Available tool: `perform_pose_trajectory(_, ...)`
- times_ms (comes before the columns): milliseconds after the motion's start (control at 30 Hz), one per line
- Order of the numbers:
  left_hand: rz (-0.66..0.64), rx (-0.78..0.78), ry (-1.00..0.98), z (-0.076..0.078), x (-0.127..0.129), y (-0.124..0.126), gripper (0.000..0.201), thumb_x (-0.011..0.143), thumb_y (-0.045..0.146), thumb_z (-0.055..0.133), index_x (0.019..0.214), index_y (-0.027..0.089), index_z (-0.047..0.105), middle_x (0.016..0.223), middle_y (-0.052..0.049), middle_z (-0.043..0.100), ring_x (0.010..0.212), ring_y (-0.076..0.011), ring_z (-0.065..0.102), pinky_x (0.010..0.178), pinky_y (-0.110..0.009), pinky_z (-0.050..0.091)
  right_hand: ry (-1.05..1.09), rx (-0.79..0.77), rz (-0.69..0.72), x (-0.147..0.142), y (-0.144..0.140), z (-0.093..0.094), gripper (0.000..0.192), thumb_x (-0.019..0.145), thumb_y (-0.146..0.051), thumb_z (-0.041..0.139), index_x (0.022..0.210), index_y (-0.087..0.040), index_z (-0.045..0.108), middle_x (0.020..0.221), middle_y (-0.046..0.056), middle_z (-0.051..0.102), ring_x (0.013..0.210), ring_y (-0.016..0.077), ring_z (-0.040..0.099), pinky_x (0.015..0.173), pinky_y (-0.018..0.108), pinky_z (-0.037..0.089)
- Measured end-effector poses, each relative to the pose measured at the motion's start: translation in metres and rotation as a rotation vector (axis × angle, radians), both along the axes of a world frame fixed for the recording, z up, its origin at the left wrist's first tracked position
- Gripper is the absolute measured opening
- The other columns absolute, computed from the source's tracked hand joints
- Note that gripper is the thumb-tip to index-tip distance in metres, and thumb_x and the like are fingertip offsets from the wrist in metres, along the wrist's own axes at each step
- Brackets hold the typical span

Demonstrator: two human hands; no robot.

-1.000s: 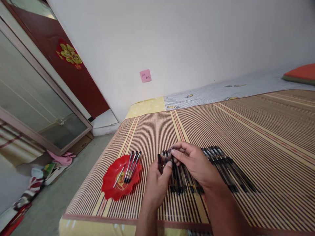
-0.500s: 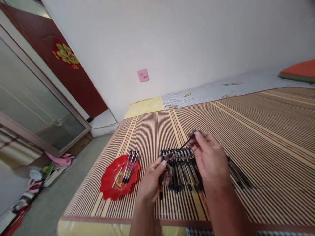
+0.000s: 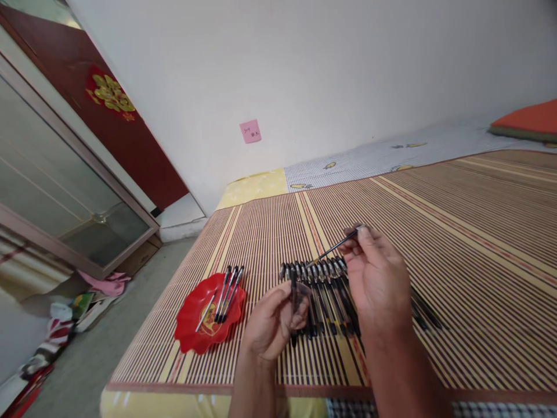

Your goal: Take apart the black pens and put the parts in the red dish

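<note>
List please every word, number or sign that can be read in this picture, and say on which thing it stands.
Pink sticky note on the wall: some handwriting, too small to read.
Gold ornament on the dark red door: a decorative sign, not legible.
Red plate: a yellow printed motif in its middle, blurred and partly covered by pens.
Pens on the mat: no print legible.
No text can be quoted.

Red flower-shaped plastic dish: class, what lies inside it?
Inside the red flower-shaped plastic dish lie three black pens and one thin pale refill. They partly cover a yellow emblem; its design is unreadable.
</note>
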State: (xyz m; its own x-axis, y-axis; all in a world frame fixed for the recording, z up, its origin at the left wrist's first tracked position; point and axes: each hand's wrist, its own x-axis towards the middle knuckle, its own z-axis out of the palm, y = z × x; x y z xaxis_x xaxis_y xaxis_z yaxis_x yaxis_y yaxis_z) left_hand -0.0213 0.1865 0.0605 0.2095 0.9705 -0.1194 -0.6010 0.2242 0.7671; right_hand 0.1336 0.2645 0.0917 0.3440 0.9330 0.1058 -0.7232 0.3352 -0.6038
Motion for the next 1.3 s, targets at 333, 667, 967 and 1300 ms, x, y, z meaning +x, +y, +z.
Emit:
perform_pose_trajectory(333,0.031,0.146,0.252,-0.006,-0.007,0.000,0.026,0.086,0.033,0.073,0.101,0.012,0.074,0.065,0.000,0.055,0.055,-0.0074,0.044,0.054,-0.020,0.030,-0.037,0.022,-0.050,0.003,-0.004,0.006,0.017,0.076,-0.029,0.079,0.079,-0.019,0.065,0.078,-0.001,0.065,0.067,0.0107,0.059,0.067,0.027,0.052)
perform_pose_trajectory(667,0.048,0.151,0.335,-0.010,-0.013,0.000,0.029,0.088,0.034,0.072,0.109,0.013,0.075,0.068,0.000,0.056,0.056,-0.0069,0.043,0.051,-0.019,0.028,-0.102,0.050,0.014,-0.001,-0.009,0.010,0.017,0.076,-0.029,0.080,0.081,-0.018,0.068,0.078,-0.001,0.067,0.065,0.0093,0.059,0.063,0.023,0.049)
perform_pose_trajectory(967,0.052,0.152,0.382,-0.007,-0.012,-0.001,0.032,0.088,0.036,0.072,0.110,0.014,0.075,0.066,0.000,0.054,0.055,-0.0064,0.041,0.050,-0.018,0.028,-0.154,0.054,0.024,0.000,-0.008,0.010,0.015,0.081,-0.030,0.077,0.084,-0.018,0.067,0.080,0.000,0.068,0.066,0.0094,0.059,0.065,0.024,0.048)
perform_pose_trajectory(1300,0.065,0.137,0.388,-0.006,-0.011,-0.002,0.031,0.086,0.036,0.074,0.107,0.014,0.075,0.064,0.003,0.051,0.054,-0.0056,0.038,0.051,-0.018,0.028,-0.231,0.055,-0.010,0.001,-0.010,0.009,0.013,0.084,-0.030,0.073,0.087,-0.019,0.066,0.083,0.001,0.068,0.069,0.0111,0.061,0.066,0.027,0.048)
